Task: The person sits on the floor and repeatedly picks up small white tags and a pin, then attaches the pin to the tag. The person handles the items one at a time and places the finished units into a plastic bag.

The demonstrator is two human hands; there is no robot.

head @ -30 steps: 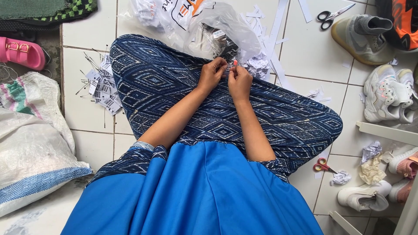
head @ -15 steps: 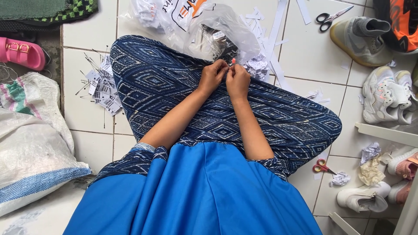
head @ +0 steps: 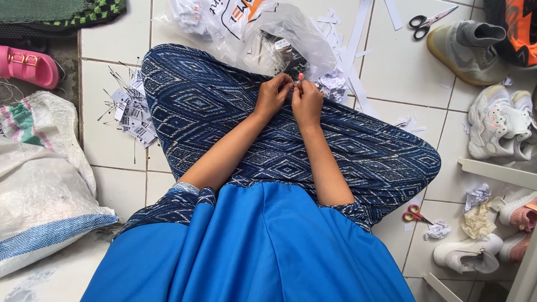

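In the head view, the left hand (head: 272, 94) and the right hand (head: 307, 100) are brought together over the crossed legs in blue patterned cloth (head: 235, 117), and a small pink-tipped piece (head: 300, 76) is pinched between their fingertips, the fingers of both hands being closed on it. The piece is held at the top of the two hands, just on the near side of the clear plastic bag (head: 291, 39) on the tiled floor (head: 391, 67); its long axis cannot be told, and neither hand is seen to be nearer to it.
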